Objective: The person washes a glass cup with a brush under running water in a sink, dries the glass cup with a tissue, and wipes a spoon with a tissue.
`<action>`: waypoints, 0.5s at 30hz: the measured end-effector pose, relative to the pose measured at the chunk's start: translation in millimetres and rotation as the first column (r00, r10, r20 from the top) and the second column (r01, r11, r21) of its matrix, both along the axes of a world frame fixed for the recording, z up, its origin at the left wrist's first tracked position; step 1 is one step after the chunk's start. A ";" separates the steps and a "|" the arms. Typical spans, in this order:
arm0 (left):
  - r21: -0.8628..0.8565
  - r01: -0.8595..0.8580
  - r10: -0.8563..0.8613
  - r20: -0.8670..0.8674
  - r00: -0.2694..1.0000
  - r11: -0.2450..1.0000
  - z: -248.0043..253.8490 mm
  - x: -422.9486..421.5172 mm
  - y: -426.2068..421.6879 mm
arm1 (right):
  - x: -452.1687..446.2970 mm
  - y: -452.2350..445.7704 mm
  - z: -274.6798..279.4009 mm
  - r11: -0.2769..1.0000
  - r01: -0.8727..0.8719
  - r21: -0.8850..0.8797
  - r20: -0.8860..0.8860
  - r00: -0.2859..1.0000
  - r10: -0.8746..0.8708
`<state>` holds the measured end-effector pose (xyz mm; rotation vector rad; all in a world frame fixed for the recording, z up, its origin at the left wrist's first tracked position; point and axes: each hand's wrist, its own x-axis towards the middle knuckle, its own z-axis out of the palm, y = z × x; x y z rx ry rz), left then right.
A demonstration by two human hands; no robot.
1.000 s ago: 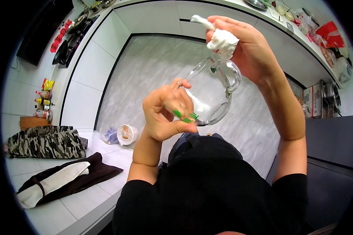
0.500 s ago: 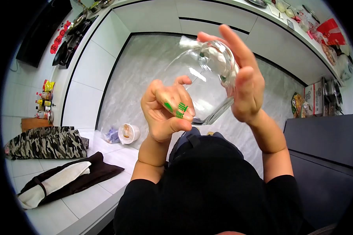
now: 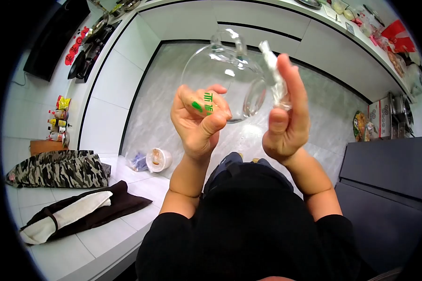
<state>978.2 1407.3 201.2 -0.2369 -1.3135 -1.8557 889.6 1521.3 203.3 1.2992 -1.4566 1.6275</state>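
Tilted on its side in front of me is a round clear glass pot [image 3: 206, 65] with a loop handle at its far side and green printed characters. My left hand [image 3: 194, 119] is closed around its near wall, seen partly through the glass. The round mouth faces my right hand [image 3: 288, 117]. Crumpled white tissue [image 3: 277, 91] is held along the fingers and palm of that hand, which is just right of the pot and apart from it. Those fingers are mostly straight, the thumb bent in.
A tiled ledge [image 3: 103, 234] at left holds a camouflage cloth [image 3: 61, 171], a dark apron-like cloth [image 3: 126, 199] and a white tub [image 3: 159, 160]. Bottles [image 3: 57, 122] stand by the left wall. Cabinets [image 3: 183, 21] run behind; a dark grey appliance [image 3: 384, 187] is at right.
The pot has turned so its handle points away and its mouth faces right. My right hand has drawn back from the glass with the tissue, now showing clearly.
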 end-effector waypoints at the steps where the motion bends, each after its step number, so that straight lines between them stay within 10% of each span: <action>1: -0.025 0.051 -0.051 -0.011 0.999 0.998 2.2 0.6 0.3 | -6.9 -0.3 7.9 0.995 0.083 0.052 -0.118 0.990 -0.077; 4: -0.147 -0.020 0.015 -0.031 0.999 0.989 7.5 1.6 3.6 | -8.6 -2.6 22.3 0.958 -0.266 0.103 0.230 0.944 0.238; 7: -0.258 -0.074 0.065 -0.043 0.997 0.963 7.6 7.9 1.8 | -14.2 -9.0 27.0 0.706 -0.669 -0.230 0.706 0.385 0.594; 11: -0.265 -0.019 -0.001 -0.077 0.997 0.964 8.5 10.2 9.7 | -25.6 -17.4 29.2 0.423 -0.741 -0.522 0.717 -0.111 0.688; 15: 0.006 0.177 -0.175 -0.116 0.978 0.984 9.5 4.5 9.3 | -29.3 -23.1 9.0 0.405 -0.604 -0.686 0.643 -0.244 0.726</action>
